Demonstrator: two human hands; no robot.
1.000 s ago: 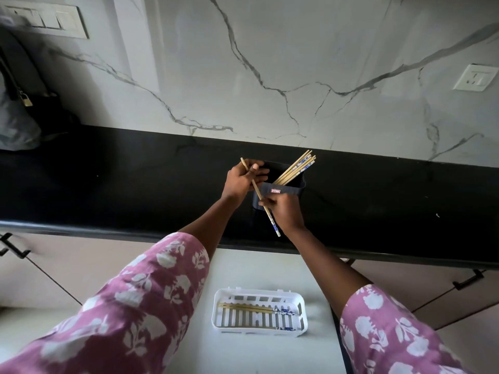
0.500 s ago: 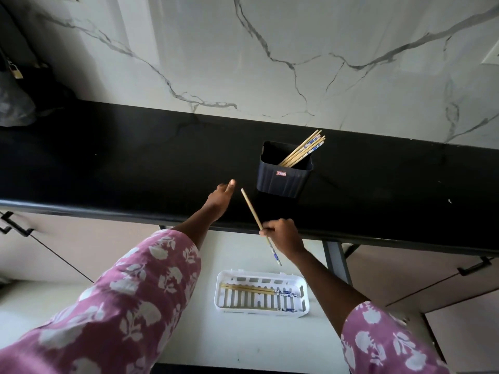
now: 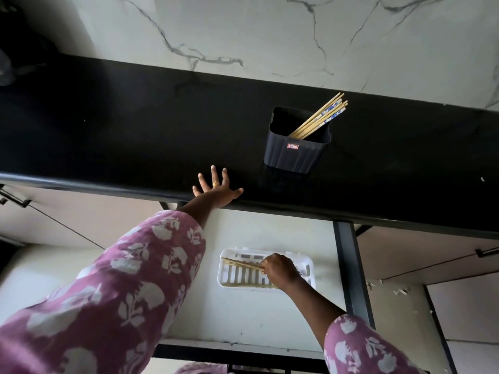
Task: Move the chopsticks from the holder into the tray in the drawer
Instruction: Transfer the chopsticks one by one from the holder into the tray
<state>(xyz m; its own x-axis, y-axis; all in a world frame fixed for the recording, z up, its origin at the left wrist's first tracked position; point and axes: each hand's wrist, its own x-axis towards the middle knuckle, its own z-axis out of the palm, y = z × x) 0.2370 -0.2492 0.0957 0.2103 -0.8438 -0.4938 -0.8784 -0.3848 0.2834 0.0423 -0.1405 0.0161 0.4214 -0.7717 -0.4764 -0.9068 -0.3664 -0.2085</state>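
Down over the white tray (image 3: 306, 268) in the open drawer (image 3: 243, 314), my right hand (image 3: 278, 269) is pinching one chopstick (image 3: 240, 263) w/ fingers closed, lowering it flat beside others, while my left hand (image 3: 214, 191) is lying spread on the counter (image 3: 135, 130) edge above the tray, prob. for balance, & more chopsticks (image 3: 320, 117) are leaning in the black holder (image 3: 294, 155) further up.

one head-worn wide-angle view looks steeply down over the black counter (image 3: 135, 125) into the open drawer (image 3: 243, 314) below.

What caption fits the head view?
Right hand lays a chopstick in the drawer tray; left hand rests on counter.
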